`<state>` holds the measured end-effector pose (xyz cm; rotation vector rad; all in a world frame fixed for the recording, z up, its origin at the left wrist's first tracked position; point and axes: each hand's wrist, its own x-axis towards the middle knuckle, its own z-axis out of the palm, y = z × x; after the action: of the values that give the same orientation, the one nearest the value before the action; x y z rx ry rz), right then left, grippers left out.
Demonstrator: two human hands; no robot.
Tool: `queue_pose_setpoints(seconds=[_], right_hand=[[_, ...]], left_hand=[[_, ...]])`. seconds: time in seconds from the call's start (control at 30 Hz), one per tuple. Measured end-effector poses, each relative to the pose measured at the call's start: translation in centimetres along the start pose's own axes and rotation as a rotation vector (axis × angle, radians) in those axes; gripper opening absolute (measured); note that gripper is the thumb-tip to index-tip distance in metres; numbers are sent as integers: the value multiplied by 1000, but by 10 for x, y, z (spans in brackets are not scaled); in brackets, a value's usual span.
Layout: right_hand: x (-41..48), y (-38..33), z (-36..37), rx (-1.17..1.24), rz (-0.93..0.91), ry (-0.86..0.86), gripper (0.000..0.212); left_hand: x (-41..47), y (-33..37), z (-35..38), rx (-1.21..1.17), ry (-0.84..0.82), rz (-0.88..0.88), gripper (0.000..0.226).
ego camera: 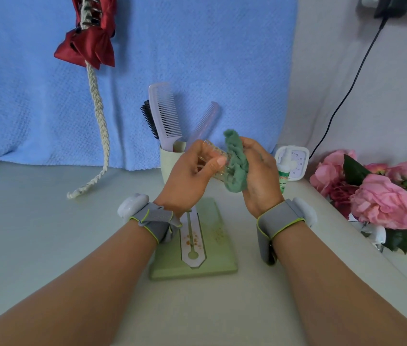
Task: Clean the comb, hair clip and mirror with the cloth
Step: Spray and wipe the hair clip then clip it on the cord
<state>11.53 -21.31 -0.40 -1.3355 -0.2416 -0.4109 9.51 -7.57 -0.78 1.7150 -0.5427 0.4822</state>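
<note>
My left hand (187,176) grips a clear plastic hair clip (213,152) above the table. My right hand (259,176) holds a bunched green cloth (236,163) pressed against the clip's right end. A pale lilac comb (165,113) stands upright in a light green cup (168,161) behind my hands, with a second lilac comb (206,121) leaning right and a black brush (148,118) beside it. Flat on the table below my wrists lies a green mirror (218,248), back side up, its white stand piece speckled with orange crumbs.
A blue towel (197,58) hangs behind. A red bow on a braided cord (97,101) dangles at the left. A small spray bottle (283,171) and a white timer (296,162) stand right of my hands. Pink flowers (382,196) fill the right edge.
</note>
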Motion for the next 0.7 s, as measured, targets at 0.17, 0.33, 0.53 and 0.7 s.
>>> queue_pose_setpoints(seconds=[0.17, 0.33, 0.53, 0.7], right_hand=[[3, 5, -6, -524, -241, 84, 25], [-7, -10, -3, -240, -577, 158, 42], [-7, 1, -2, -729, -410, -229, 48], [-6, 0, -6, -831, -444, 8, 39]], left_hand=[[-2, 2, -4, 63, -64, 128, 17], [2, -2, 1, -196, 36, -133, 18], [4, -2, -5, -485, 29, -246, 20], [3, -2, 1, -386, -29, -130, 6]])
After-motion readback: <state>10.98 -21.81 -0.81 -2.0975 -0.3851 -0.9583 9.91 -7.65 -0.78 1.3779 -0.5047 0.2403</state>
